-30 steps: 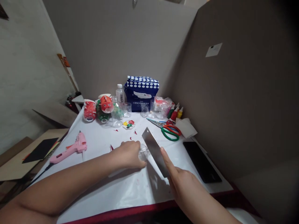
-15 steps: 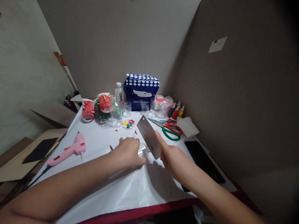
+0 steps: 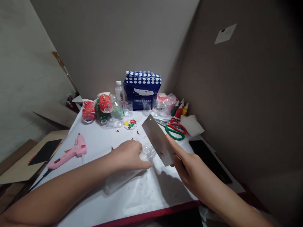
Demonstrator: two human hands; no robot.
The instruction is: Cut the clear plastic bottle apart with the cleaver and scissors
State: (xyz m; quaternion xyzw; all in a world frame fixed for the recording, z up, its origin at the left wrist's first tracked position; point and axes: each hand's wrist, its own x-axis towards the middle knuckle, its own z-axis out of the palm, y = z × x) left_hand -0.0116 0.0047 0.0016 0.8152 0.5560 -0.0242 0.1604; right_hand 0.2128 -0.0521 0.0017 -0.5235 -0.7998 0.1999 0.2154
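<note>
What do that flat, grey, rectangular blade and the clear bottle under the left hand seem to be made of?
Flat grey blade: probably metal, satin finish, from its dull sheen. Clear bottle: likely glossy plastic, as the white table covering shows through and it glints.

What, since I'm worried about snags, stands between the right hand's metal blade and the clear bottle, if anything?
Nothing visible stands between the metal blade and the exposed end of the clear bottle. The left hand grips the bottle, thumb pointing toward the blade. Whether blade and bottle touch is unclear.
</note>
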